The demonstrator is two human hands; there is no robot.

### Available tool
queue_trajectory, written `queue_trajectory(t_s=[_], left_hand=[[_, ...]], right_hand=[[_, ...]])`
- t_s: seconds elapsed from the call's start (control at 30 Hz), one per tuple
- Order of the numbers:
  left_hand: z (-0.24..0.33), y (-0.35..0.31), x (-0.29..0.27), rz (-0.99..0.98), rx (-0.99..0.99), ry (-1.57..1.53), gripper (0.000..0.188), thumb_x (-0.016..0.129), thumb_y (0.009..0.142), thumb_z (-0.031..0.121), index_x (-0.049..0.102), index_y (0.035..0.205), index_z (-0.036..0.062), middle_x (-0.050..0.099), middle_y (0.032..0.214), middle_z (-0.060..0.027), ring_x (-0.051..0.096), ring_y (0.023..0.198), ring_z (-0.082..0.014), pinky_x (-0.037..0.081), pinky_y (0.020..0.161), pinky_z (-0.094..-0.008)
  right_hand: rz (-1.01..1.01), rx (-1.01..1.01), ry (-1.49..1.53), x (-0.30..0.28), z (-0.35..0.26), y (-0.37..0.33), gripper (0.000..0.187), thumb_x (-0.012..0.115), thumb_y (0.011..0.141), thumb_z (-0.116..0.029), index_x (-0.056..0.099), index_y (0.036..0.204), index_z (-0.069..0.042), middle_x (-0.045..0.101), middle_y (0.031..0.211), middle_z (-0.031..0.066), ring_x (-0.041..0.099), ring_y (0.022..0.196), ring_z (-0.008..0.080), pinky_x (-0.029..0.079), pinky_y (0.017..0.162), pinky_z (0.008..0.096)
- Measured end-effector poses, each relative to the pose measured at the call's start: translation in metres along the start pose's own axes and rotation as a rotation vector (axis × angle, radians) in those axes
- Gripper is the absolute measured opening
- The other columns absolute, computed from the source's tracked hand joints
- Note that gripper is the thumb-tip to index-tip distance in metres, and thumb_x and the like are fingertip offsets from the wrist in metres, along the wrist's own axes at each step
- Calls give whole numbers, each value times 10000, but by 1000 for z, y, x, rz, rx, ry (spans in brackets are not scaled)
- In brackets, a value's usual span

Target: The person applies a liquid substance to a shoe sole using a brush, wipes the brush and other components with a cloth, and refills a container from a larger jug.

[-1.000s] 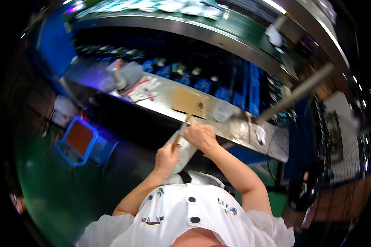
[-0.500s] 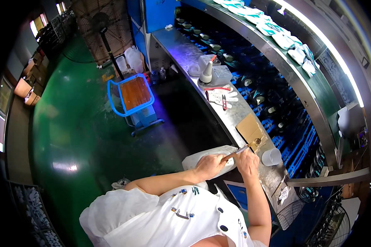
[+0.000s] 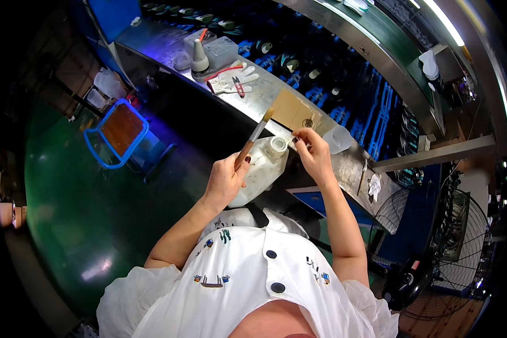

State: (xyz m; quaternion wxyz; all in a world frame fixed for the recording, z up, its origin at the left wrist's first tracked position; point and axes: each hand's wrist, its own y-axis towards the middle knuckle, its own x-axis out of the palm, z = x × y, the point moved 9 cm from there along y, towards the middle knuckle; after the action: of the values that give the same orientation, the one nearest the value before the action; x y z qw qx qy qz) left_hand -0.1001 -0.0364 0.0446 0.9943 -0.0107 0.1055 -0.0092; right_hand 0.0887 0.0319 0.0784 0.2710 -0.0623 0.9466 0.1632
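My left hand (image 3: 225, 181) is closed around the wooden handle of a flat paintbrush (image 3: 256, 138), its bristles pointing up and away from me. Just right of the brush stands a whitish plastic jug (image 3: 258, 176), tilted, with an uncapped mouth facing up. Beside that mouth, my right hand (image 3: 314, 153) is raised near the bench edge, thumb and forefinger drawn together. Whatever they pinch, if anything, is too small to make out. A piece of brown cardboard (image 3: 290, 110) and a translucent plastic cup (image 3: 338, 139) are on the bench beyond my right hand.
The metal bench (image 3: 163, 45) carries a white cone-topped bottle (image 3: 199, 58), clear plastic boxes (image 3: 222, 53), a white glove (image 3: 225, 85) and red thread snips (image 3: 239, 87). A conveyor with shoe parts runs behind. A blue-framed cart (image 3: 118, 127) stands left, a caged fan (image 3: 453, 253) right.
My view has turned right. The brush, earlier slanted toward the cardboard with both hands close to it, is now upright in my left hand; my right hand is apart from it.
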Motion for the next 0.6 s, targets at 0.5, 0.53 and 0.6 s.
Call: queue_trajectory(t_s=[0.5, 0.53, 0.6], left_hand=[[17, 9, 2, -31, 125, 151, 263, 483, 887, 194, 549, 840, -56, 481, 525, -51, 517, 439, -115, 413, 432, -246], [18, 9, 4, -43, 119, 154, 260, 484, 886, 190, 551, 848, -58, 483, 527, -52, 517, 439, -114, 411, 432, -246], [20, 8, 5, -63, 106, 163, 255, 487, 883, 183, 554, 863, -62, 486, 530, -54, 517, 440, -112, 408, 431, -245]], right_hand=[[-177, -373, -306, 13, -52, -10, 446, 677, 667, -108, 536, 1089, -74, 505, 1086, 128, 532, 946, 287, 467, 774, 353], [-210, -354, -320, 15, -52, -10, 454, 687, 665, -118, 539, 1092, -73, 508, 1085, 123, 529, 949, 287, 465, 784, 350], [-277, -320, -343, 20, -52, -9, 472, 706, 660, -138, 544, 1099, -72, 512, 1082, 111, 524, 956, 285, 460, 804, 345]])
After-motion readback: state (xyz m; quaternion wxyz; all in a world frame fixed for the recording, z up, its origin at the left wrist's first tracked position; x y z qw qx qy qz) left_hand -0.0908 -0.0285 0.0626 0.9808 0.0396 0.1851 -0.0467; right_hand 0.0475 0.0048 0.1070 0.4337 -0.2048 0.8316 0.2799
